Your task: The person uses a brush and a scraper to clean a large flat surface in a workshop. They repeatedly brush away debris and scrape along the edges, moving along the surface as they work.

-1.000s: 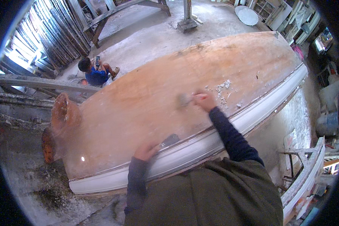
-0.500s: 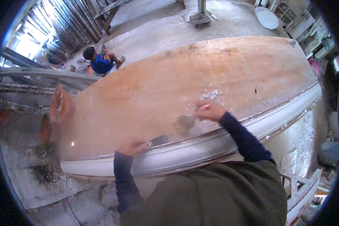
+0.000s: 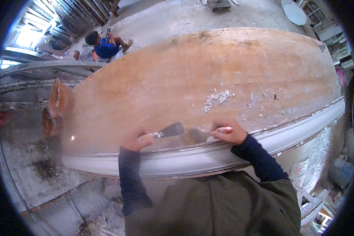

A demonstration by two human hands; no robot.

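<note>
My left hand (image 3: 134, 139) is closed round the handle of a putty knife (image 3: 170, 130), its dark flat blade pointing right over the wooden board. In my right hand (image 3: 231, 133) is a paintbrush (image 3: 198, 134) with a red and white handle; its blurred bristles point left, close to the knife's blade tip. Under both hands lies a large orange-brown board (image 3: 145, 94) with a curved far edge. A white moulding (image 3: 192, 155) runs along the board's near edge. Crumbled white plaster bits (image 3: 217, 99) lie on the board beyond my right hand.
An orange-brown curved piece (image 3: 61, 98) stands at the board's left end. Behind it, a person in blue (image 3: 106, 48) sits on the floor holding a phone. At the far right are a round white disc (image 3: 294, 11) and stacked clutter. A blue-grey container (image 3: 341, 173) stands at right.
The putty knife has lifted off the moulding's edge and now angles up over the board. My right hand has moved nearer the moulding, and the brush lies more level. The view has shifted.
</note>
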